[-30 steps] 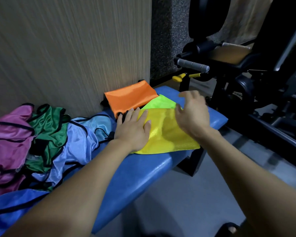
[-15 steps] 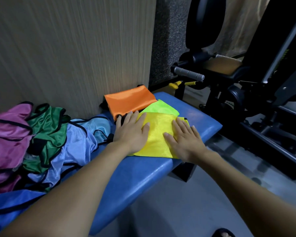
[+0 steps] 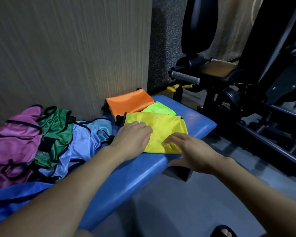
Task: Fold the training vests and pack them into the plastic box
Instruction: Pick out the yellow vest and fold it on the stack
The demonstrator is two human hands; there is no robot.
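yellow vest (image 3: 158,129), folded flat, lies on the blue bench (image 3: 132,175) near its far end, overlapping the lime vest (image 3: 159,109) and orange vest (image 3: 129,101) behind it. left hand (image 3: 132,140) presses it, fingers straight; right hand (image 3: 193,151) rests on its near edge, fingers loosely spread. unfolded vests (image 3: 41,137) are heaped left of it.

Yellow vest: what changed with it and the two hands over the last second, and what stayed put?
The right hand came down from above the yellow vest onto it, then slid toward its near edge, where the cloth now wrinkles under the fingers. The left hand stayed flat on the vest's left part. The orange vest, the lime vest and the unfolded pile on the blue bench did not move.
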